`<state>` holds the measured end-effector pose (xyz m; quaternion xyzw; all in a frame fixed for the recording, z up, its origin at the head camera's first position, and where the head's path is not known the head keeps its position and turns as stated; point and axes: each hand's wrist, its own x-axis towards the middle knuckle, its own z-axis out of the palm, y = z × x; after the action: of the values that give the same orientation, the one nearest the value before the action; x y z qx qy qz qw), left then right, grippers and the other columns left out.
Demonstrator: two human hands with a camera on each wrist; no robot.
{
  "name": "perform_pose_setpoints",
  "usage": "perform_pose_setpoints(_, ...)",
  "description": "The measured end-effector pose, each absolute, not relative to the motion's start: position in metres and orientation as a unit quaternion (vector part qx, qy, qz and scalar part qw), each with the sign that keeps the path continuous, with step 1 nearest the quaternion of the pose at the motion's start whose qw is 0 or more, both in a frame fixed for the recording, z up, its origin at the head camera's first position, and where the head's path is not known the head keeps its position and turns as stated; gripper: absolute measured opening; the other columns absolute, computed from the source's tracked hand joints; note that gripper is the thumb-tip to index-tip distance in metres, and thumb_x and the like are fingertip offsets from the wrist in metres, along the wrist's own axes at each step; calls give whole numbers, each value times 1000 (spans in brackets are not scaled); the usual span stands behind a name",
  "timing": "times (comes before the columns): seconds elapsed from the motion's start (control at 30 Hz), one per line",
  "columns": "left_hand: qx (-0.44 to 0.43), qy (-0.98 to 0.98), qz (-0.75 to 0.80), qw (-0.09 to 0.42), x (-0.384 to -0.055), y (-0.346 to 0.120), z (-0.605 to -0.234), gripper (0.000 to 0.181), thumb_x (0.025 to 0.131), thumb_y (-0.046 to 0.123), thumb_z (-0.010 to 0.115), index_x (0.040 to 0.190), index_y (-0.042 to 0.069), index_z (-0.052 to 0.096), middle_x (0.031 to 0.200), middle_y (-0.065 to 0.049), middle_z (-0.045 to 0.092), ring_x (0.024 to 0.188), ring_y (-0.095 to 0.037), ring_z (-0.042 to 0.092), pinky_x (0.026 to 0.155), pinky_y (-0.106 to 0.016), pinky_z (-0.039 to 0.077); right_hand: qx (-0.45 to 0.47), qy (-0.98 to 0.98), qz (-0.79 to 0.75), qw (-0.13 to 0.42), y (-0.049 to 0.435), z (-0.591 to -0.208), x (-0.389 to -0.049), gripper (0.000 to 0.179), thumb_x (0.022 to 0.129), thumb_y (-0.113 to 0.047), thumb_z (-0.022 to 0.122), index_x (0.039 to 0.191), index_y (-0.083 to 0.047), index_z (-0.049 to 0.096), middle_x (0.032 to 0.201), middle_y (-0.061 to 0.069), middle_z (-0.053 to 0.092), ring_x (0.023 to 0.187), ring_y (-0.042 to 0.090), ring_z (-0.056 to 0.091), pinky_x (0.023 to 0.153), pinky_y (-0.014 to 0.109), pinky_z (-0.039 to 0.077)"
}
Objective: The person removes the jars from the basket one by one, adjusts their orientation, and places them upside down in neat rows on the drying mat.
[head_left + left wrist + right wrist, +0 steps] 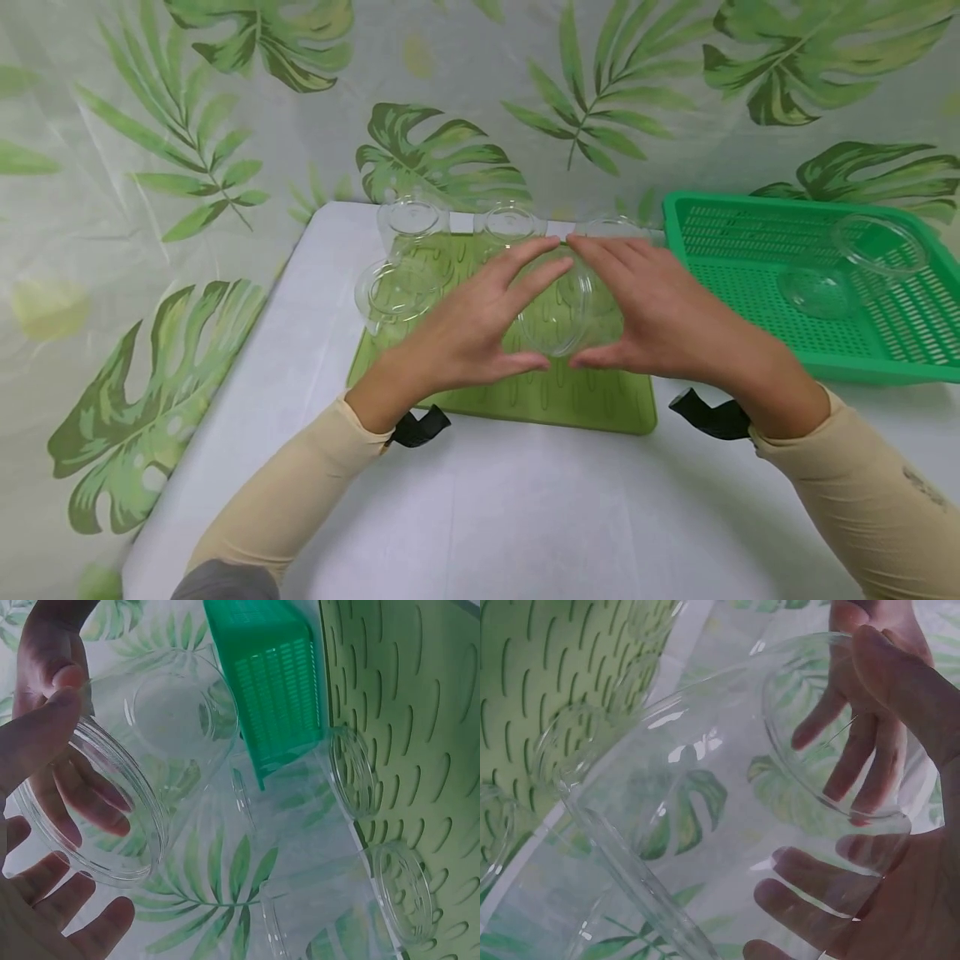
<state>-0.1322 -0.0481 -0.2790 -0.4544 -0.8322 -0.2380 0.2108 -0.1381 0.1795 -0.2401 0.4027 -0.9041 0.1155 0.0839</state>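
A clear jar (555,308) is between the two hands, tilted over the green ridged mat (585,408). The left hand (468,325) curves around one side of it, thumb and fingers by the thick round rim (150,832) in the left wrist view. From the other side the right hand (660,308) holds the jar; its fingers (802,892) show through the clear wall in the right wrist view. Further clear jars stand on the mat, including one at the back left (412,218), one at the back middle (510,223) and one at the front left (397,292).
A green plastic basket (870,367) stands on the right of the white-covered table (525,500), with a clear jar (817,292) lying inside. Another jar (611,227) is partly hidden behind the right hand. Leaf-patterned cloth (435,158) hangs behind the table.
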Motion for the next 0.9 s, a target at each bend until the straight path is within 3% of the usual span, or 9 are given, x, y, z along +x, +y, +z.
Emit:
perform_pose_setpoints(0.23, -455, -829, -243, 215, -132, -46, -279, 99, 62, 36, 83, 140, 8, 29, 141, -16, 30, 130, -24, 34, 109, -30, 33, 400, -905, 123, 73, 178, -241, -137, 112, 58, -56, 78, 145, -9, 25, 136, 14, 45, 126, 33, 40, 101, 53, 34)
perform_pose_setpoints(0.53, -457, -821, -261, 222, -129, -48, -278, 85, 64, 33, 80, 135, 16, 37, 136, -17, 32, 127, -24, 36, 97, -32, 41, 411, -899, 132, 69, 175, -242, -136, 108, 57, -56, 79, 144, -16, 28, 137, 9, 44, 126, 30, 40, 100, 52, 34)
perform_pose_setpoints(0.9, -477, -805, -254, 245, -119, -55, -269, 74, 65, 31, 77, 129, 12, 43, 131, -19, 37, 123, -25, 39, 98, -33, 40, 429, -885, 166, 72, 180, -247, -134, 106, 58, -57, 77, 144, -21, 28, 142, 4, 41, 130, 28, 38, 99, 55, 34)
